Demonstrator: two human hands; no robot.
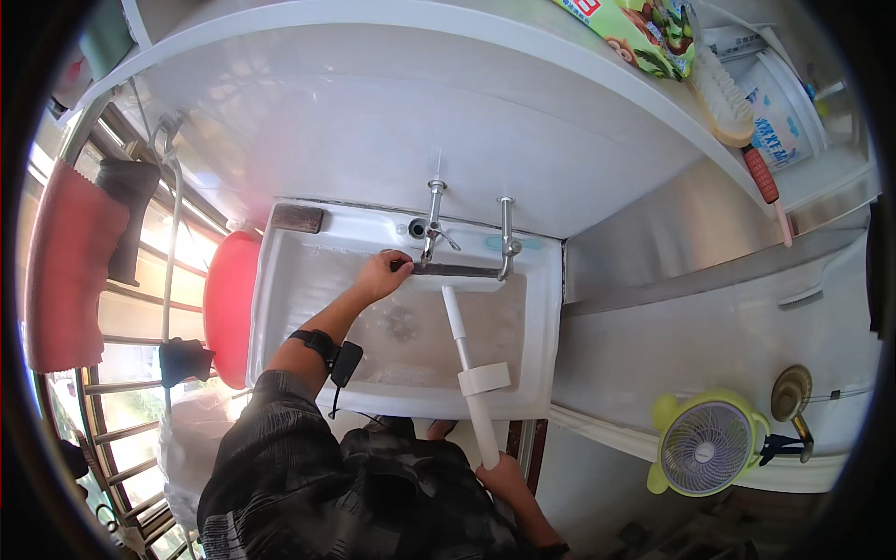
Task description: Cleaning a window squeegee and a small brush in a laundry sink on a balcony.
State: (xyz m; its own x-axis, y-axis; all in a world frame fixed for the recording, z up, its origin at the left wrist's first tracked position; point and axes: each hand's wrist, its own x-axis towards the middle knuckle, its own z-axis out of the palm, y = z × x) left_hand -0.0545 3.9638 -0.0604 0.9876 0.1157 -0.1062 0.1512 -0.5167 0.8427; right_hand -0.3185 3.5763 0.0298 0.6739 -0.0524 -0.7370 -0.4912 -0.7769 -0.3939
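Note:
My left hand [381, 277] reaches over the white sink [544, 355], its fingers closed at the left end of a dark narrow strip [457, 271] below the taps. Something small and dark shows at the fingertips, too hidden to name. My right hand [504, 478] grips the lower end of a white tube [482, 425] in front of the sink. The tube narrows toward its far end, which points at the strip, and a white collar [484, 377] sits around its middle. A metal tap [434, 219] stands just beyond my left hand, with a second metal tap [507, 238] to its right.
Cloudy shallow water [401, 327] covers the basin floor. A brown block [297, 218] lies on the sink's back left corner. A red basin [231, 308] leans at the left. A green fan [705, 443] stands at the right. A shelf [485, 33] holding a brush [723, 98] curves above.

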